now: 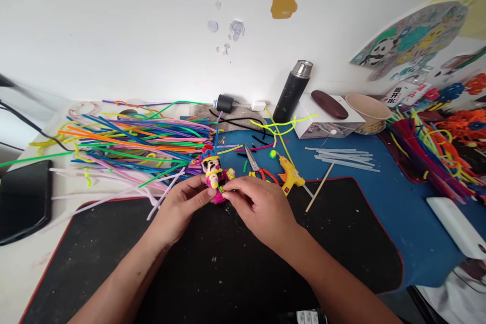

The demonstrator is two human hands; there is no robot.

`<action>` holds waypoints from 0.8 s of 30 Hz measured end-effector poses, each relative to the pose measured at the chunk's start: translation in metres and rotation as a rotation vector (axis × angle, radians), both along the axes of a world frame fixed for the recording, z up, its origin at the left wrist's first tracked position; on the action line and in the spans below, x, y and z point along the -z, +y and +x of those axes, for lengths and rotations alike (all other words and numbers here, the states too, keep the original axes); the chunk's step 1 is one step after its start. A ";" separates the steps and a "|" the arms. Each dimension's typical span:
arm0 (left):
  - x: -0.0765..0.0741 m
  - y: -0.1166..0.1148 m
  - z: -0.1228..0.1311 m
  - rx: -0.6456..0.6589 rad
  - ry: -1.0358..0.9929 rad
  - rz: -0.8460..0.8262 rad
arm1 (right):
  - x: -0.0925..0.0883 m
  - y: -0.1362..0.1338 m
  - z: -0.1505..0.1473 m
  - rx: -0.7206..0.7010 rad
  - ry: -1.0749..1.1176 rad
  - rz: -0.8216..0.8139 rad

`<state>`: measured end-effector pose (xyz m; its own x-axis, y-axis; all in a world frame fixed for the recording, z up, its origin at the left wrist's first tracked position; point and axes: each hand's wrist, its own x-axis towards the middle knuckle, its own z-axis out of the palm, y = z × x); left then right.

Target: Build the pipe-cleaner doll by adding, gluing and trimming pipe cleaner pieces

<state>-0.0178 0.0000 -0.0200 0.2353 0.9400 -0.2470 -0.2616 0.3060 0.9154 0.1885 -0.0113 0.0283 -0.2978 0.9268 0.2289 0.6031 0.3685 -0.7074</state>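
Observation:
A small pipe-cleaner doll (pixel 214 174) in pink and yellow, with a blue and red headdress, stands at the far edge of the black mat (pixel 212 263). My left hand (pixel 182 207) grips its lower body from the left, fingers closed. My right hand (pixel 258 205) pinches a small green piece at the doll's right side, fingertips pressed together. Scissors with red handles (pixel 255 164) and a yellow glue gun (pixel 289 174) lie just behind my right hand.
A big spread of coloured pipe cleaners (pixel 129 147) covers the left of the table. Glue sticks (pixel 341 157), a wooden stick (pixel 319 187), a black flask (pixel 292 92), a white box (pixel 330 119) and a bowl (pixel 367 109) lie further back. More pipe cleaners (pixel 429 152) sit right. A dark phone (pixel 23 197) rests left.

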 end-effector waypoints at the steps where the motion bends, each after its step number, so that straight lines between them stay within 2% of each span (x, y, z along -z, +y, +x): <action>1: 0.001 0.000 -0.001 0.002 0.006 0.003 | 0.000 0.000 0.000 -0.007 -0.013 0.009; 5: 0.002 0.000 -0.004 0.011 0.048 0.019 | 0.001 -0.001 0.000 -0.013 -0.042 0.034; 13: -0.005 0.000 -0.002 0.048 0.098 0.084 | 0.002 -0.002 -0.002 0.008 -0.058 0.036; 24: -0.002 0.000 -0.001 0.064 0.050 -0.003 | 0.007 0.000 -0.001 -0.005 0.019 0.037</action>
